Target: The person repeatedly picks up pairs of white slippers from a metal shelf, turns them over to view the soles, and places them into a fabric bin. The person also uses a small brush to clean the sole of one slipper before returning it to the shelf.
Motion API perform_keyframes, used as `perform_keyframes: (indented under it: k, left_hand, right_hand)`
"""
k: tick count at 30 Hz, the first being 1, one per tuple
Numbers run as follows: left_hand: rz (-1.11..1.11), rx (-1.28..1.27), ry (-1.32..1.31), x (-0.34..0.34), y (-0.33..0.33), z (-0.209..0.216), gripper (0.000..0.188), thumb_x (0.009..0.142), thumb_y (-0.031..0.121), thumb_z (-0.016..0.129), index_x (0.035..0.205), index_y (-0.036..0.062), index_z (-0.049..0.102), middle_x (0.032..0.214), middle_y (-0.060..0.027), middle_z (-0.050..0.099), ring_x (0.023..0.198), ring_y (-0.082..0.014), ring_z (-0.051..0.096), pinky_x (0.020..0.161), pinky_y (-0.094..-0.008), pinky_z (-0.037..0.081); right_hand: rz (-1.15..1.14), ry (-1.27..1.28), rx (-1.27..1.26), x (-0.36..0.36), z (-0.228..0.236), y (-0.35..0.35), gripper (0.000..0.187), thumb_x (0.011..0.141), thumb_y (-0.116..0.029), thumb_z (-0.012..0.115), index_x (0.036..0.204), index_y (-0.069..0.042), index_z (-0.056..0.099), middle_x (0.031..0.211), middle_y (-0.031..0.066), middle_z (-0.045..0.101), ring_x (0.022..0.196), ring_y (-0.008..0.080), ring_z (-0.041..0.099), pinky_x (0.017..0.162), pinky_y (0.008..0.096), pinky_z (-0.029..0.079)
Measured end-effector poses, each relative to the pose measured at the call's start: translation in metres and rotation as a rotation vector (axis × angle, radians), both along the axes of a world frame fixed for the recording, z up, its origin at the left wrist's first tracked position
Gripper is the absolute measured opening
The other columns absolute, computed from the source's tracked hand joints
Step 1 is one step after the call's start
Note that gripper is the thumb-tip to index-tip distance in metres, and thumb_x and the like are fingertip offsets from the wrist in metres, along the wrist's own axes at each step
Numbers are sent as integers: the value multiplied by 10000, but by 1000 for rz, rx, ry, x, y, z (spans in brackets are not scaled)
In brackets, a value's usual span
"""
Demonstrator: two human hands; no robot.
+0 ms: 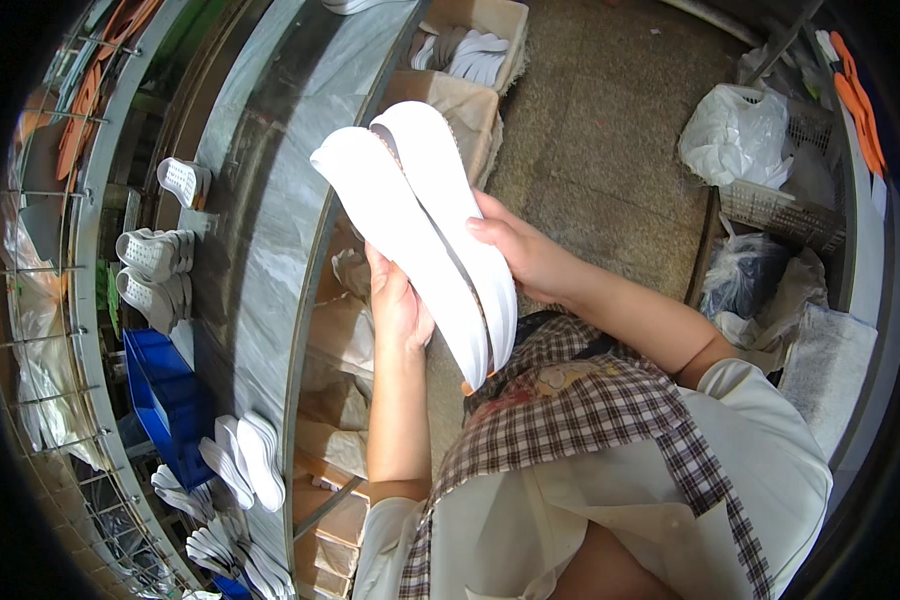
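Two white shoe soles are held side by side in front of me, their long edges close together with a narrow dark gap between them. The left sole [398, 215] rests in my left hand [402, 305], whose fingers are partly hidden behind it. At the outer edge of the right sole [475, 270] my right hand [518, 245] grips with the thumb on top. Orange-brown shows at the lower tip of the pair. Both soles are tilted, with their broad ends pointing away from me and to the left.
Left of me runs a grey bench [310, 110] bearing a blue bin [165, 405], stacked white soles [260, 460] and perforated white pieces [150, 255]. Lined boxes [450, 100] stand beneath its edge. On the right, a crate [780, 210] holds a white plastic bag [738, 130].
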State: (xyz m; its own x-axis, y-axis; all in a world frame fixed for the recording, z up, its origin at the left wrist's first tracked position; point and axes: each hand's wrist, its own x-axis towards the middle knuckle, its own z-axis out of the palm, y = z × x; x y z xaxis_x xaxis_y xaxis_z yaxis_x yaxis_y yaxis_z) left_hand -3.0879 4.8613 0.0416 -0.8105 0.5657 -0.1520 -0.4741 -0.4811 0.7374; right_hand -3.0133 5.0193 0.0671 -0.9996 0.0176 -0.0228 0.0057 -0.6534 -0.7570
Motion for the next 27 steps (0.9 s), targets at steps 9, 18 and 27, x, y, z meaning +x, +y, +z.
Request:
perform_keyframes:
  k: [9, 18, 27]
  left_hand:
    - [62, -4, 79, -5, -3, -1, 535, 890, -1, 505, 1352, 167, 297, 1277, -97, 459, 1133, -245, 513, 922, -396, 481]
    - [111, -42, 274, -10, -7, -4, 571, 873, -18, 534, 1364, 157, 298, 1326, -71, 423, 1176, -220, 477, 961, -372, 434]
    - [197, -125, 477, -9, -2, 0, 473, 895, 117, 559, 1319, 12, 378, 1270, -113, 495, 1142, -242, 515, 967, -395, 431]
  right_hand:
    - [27, 156, 227, -1, 8, 11, 654, 884, -196, 471, 1417, 49, 183, 1399, 164, 326, 1295, 225, 317, 1068, 342, 261]
    - [91, 222, 377, -5, -4, 23, 648, 863, -163, 524, 1405, 40, 232, 1358, 151, 391, 1245, 211, 387, 1035, 344, 314]
    - [74, 206, 376, -7, -9, 27, 527, 850, -141, 551, 1316, 22, 365, 1231, 104, 486, 1135, 169, 468, 975, 324, 378]
